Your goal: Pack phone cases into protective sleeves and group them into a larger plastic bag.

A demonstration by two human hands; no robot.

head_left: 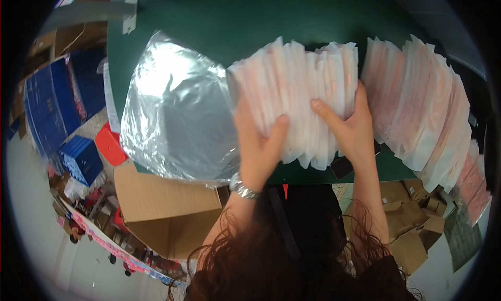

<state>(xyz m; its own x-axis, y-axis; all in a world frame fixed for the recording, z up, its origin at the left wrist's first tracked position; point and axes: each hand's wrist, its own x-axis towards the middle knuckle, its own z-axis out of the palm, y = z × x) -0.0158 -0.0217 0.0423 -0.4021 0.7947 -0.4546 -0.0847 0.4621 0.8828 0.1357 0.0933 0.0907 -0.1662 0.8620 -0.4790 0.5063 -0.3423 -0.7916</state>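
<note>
A row of thin white translucent packets (297,92), pinkish inside, stands on edge on the green table (271,19) in front of me. My left hand (258,144) grips the row's left end and my right hand (349,126) its right end, thumbs lying over the near side. Both hands press the packets together between them. Just left of the row lies a large silvery plastic bag (180,113), touching or very close to my left hand. To the right, a second row of similar packets (417,102) leans in a curve along the table.
Below the table's left edge stands an open cardboard box (167,196); more cardboard (409,222) lies at lower right. Blue bins (65,92) and a red stool (110,144) are on the left. A small dark object (342,168) lies near the table's front edge.
</note>
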